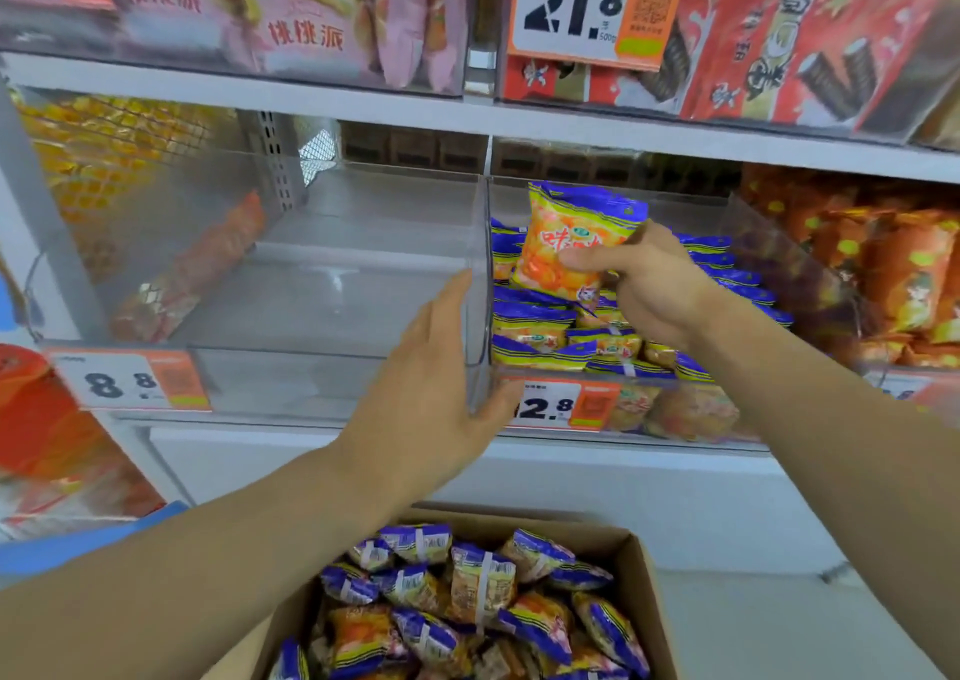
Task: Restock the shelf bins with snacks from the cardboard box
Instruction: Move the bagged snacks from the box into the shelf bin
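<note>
My right hand pinches an orange snack packet with a blue and yellow top, held upright over the clear middle bin. That bin holds several matching packets in rows. With its fingers straight, my left hand lies against the clear divider wall between this bin and the left bin, thumb at the front corner. The left bin holds no loose packets. An open cardboard box below contains several of the same packets.
Price tags reading 8.8 and 2.8 hang on the bin fronts. Orange packets fill the bin to the right. The shelf above carries pink packs and red boxes. A white shelf edge runs overhead.
</note>
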Tool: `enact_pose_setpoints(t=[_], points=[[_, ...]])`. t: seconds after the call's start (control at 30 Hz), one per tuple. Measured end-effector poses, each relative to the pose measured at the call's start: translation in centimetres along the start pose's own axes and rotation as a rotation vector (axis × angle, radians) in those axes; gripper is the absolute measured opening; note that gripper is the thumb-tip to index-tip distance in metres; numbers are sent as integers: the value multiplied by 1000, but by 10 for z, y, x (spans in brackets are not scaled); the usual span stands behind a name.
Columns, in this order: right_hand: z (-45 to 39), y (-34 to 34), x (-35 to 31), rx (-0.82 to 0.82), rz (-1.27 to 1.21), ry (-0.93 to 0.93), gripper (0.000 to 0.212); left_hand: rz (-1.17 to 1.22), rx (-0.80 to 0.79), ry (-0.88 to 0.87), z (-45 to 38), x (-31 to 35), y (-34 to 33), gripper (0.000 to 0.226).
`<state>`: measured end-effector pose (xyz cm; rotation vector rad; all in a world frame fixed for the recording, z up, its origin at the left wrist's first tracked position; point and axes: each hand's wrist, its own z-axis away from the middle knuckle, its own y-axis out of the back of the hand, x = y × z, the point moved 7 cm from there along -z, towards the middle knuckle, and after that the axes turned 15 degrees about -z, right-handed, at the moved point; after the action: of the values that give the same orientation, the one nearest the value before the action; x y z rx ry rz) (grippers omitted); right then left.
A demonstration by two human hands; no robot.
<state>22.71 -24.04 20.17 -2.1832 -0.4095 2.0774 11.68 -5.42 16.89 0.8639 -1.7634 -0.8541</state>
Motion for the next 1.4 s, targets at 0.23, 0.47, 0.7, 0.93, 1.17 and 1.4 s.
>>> enact_pose_setpoints(t=[0.23,0.47,0.7,0.93,1.17,1.4], points=[[-86,1,22,72,27,-52,57,-134,135,-94,-9,-5,-6,75],[-115,2,30,160,198,40,34,-140,156,-98,-9,-8,-9,72],[-101,-8,26,124,512,129,39,-149,158,-84,-9,-9,-9,73],[-90,6,12,306,554,239,50,-142,137,-71,-10,-9,-9,74],[-87,-7,15,175,859,228,54,-140,141,-65,-10,-9,-11,74],[-86,-14,18,97,1060,154,24,-142,134,-74,-10,-11,-13,73]])
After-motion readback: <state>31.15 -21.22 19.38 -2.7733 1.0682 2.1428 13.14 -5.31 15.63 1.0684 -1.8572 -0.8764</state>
